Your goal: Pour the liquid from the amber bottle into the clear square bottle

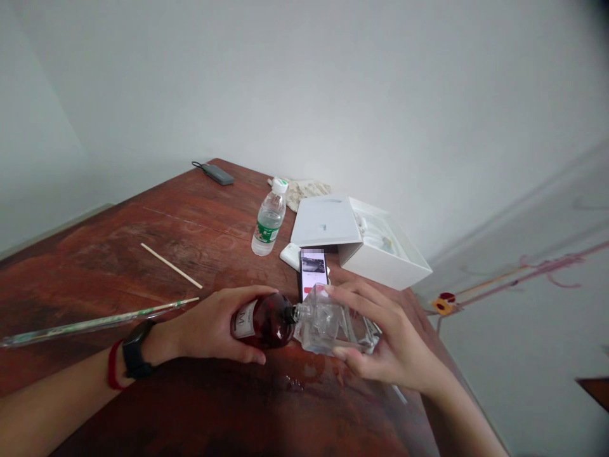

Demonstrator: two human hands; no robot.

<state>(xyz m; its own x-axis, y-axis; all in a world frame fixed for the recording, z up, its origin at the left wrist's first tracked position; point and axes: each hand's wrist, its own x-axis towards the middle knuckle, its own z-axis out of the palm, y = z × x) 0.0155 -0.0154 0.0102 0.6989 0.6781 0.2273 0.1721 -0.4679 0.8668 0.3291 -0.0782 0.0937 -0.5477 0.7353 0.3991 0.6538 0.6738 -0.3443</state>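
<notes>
Holding: left hand [214,327] wraps fingers around the dark red bottle [264,320], tipped on its side, neck rightward.
Gripping: right hand [385,343] curls fingers over the clear glass bottle [328,327], also tilted, above the wooden table [143,254].
Mouths: the two necks meet, touching.
Contents: red bottle looks dark-filled; clear bottle's fill cannot be told.
Open white box [375,251]: pale items inside, indistinct.

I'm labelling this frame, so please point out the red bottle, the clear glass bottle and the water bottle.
red bottle [266,320], head view, on its dark red body.
clear glass bottle [326,324], head view, on its transparent side.
water bottle [269,223], head view, on its green label.
</notes>
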